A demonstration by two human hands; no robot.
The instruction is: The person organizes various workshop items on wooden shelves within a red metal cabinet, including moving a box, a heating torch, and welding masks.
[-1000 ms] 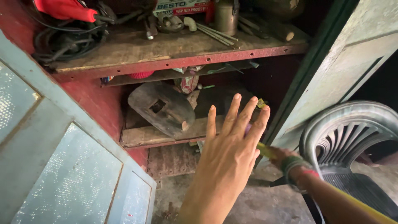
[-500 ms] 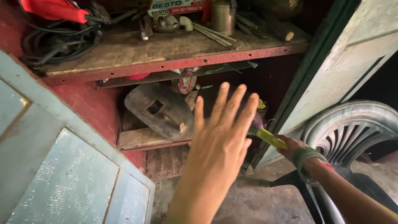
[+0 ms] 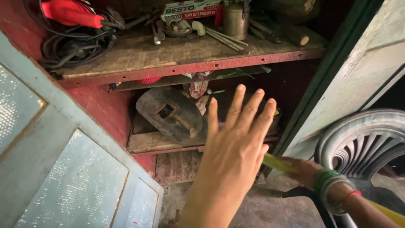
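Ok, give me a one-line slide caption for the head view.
Left hand raised open before a rusty red cabinet shelf; right hand grips a yellow-handled tool beside a grey plastic chair.

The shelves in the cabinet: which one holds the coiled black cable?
The upper shelf, at its left end, holds the cable. The lower shelf carries a dark welding shield instead.

Two hands are in view: one (image 3: 232, 147) raised before the cabinet, one (image 3: 304, 171) lower right. One chair (image 3: 363, 143) stands right of the cabinet (image 3: 190, 59), which shows two shelves.
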